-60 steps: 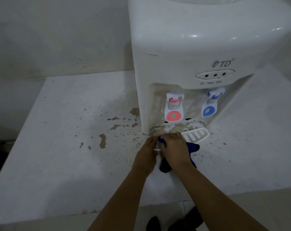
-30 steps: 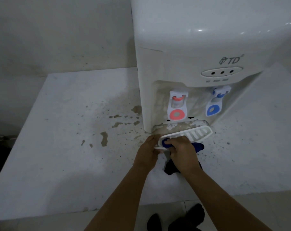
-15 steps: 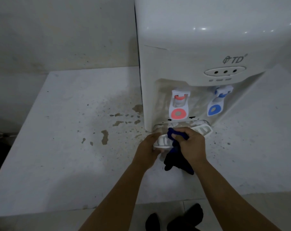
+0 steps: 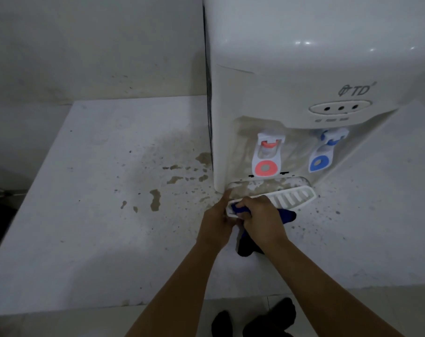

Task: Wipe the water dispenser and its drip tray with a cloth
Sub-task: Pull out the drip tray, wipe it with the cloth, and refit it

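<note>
The blue cloth [image 4: 240, 209] is gripped in the right hand [image 4: 262, 218], fingers curled round it, and it is pressed onto the near left end of the white drip tray [image 4: 294, 199]. That same end of the tray is held by the left hand [image 4: 218, 220], fingers wrapped at its edge, with the forefinger stretched out toward the base of the water dispenser [image 4: 279, 81]. More of the cloth is seen hanging below and to the right of the right hand, dark against the worktop [image 4: 97, 227]. The tray is pulled out of its recess and lies slanted, its slotted far end reaching away to the right of the hands. Just beyond the hands the stained recess is exposed. Above it, the red tap [image 4: 266, 156] is seen over the left hand's side, the blue tap [image 4: 323, 154] further right. Brown stains [image 4: 155, 203] are scattered over the worktop left of the hands. Dark shoes [image 4: 269, 319] are glimpsed on the floor below the wrists.
</note>
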